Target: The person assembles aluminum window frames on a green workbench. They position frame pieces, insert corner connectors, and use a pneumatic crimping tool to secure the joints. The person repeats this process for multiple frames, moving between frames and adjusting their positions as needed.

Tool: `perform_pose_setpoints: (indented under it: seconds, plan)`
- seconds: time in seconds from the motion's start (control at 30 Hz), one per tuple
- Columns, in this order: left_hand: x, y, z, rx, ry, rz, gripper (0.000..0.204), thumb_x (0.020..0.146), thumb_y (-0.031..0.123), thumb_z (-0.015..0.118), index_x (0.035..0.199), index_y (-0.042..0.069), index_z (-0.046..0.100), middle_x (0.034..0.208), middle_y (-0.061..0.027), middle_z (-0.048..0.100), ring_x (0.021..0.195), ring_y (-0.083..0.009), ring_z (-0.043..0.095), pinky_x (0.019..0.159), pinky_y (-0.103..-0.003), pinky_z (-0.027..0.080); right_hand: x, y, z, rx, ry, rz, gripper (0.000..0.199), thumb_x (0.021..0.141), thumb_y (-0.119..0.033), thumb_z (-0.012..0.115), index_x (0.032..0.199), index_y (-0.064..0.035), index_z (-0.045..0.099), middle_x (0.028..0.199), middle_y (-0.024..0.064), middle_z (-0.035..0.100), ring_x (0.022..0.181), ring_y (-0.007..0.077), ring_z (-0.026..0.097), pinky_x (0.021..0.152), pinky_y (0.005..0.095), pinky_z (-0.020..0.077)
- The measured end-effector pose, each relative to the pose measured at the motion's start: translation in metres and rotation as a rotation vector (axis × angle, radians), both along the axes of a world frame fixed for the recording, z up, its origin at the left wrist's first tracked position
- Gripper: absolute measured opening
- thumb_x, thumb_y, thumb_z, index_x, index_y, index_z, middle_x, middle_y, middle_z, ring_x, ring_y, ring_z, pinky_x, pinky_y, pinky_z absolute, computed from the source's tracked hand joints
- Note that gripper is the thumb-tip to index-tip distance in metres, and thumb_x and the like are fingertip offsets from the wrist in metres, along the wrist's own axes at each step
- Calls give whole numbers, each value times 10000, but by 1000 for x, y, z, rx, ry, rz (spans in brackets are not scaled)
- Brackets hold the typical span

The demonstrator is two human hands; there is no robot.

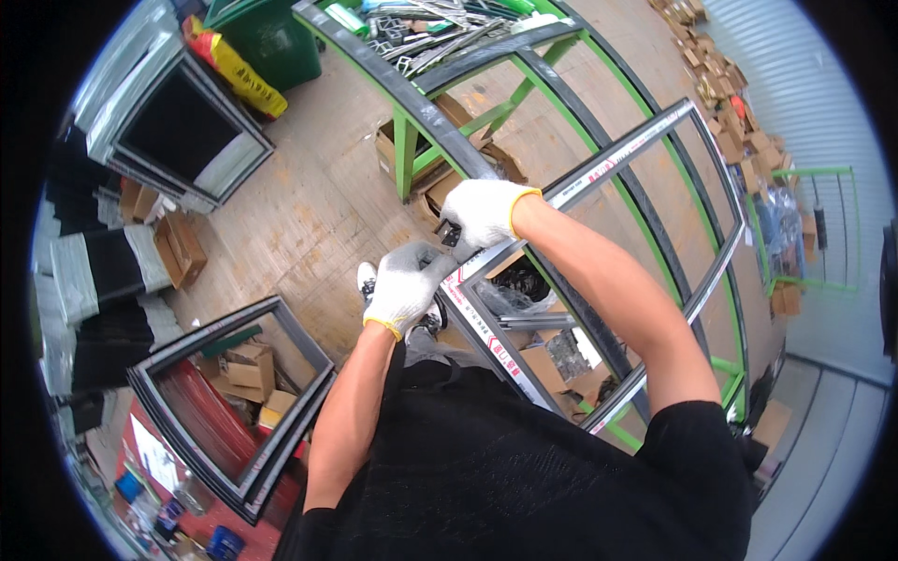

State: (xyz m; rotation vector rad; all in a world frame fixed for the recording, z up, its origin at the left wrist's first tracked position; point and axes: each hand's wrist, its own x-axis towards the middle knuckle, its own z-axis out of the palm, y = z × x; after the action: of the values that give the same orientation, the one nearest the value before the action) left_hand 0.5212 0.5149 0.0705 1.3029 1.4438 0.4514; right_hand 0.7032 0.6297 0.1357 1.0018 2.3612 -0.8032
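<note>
My left hand (409, 280) and my right hand (482, 213) wear white gloves with yellow cuffs and meet at the near-left corner of a metal window frame (496, 342). The frame carries white protective film with red print. Between the hands a small black part (450, 232) shows, its kind unclear. My right fingers are closed around it from above. My left fingers are curled and pressed together beside it; what they pinch is hidden by the gloves. The frame lies across a green workbench (405, 150) with dark padded rails.
Metal fittings (430, 33) fill the bench's far end. At the left, dark frames (234, 486) lean over a red table (210, 524). Wrapped panels (182, 131), a green bin (271, 42) and a yellow-red sack (234, 70) stand far left. Cardboard boxes (730, 131) line the right wall.
</note>
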Motion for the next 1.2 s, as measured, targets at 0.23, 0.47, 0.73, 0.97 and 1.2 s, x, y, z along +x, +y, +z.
perform_pose_setpoints:
  seconds: [0.23,0.47,0.73,0.97,1.2]
  plan:
    - [-22,15,7,-137,-120,44,467,1036,399,689,1148,-45,780,956,-112,786,853,-151,692,787,-320,542,30,-29,29,178,247,-314,352,815,-263,778,1067,-18,783,989,244,771,979,426,752,878,483,596]
    - [-26,53,6,-215,-135,-284,427,1073,354,640,1249,-21,741,937,-61,747,790,-123,647,733,-308,538,82,-152,74,70,634,-984,245,878,-58,755,1121,-35,764,1001,159,791,897,319,784,817,402,613]
    - [-18,121,21,-518,-138,-975,376,988,207,686,1258,-53,720,932,-55,730,771,-121,669,711,-284,560,25,-273,77,372,716,-1708,197,888,14,820,1079,5,775,1010,128,818,920,181,790,798,322,617]
    - [4,131,-1,-464,-18,-1295,305,922,112,770,1178,-38,694,909,-48,729,755,-110,669,677,-284,563,-94,-285,30,432,764,-2160,157,907,-10,827,1057,-13,779,913,94,802,781,118,738,730,306,601]
    - [20,129,0,-593,-37,-1402,177,953,102,771,1030,-37,694,836,-120,753,646,-176,706,589,-309,582,-193,-274,-41,231,1006,-2579,214,927,-150,837,1077,-7,787,853,7,737,770,80,640,706,283,532]
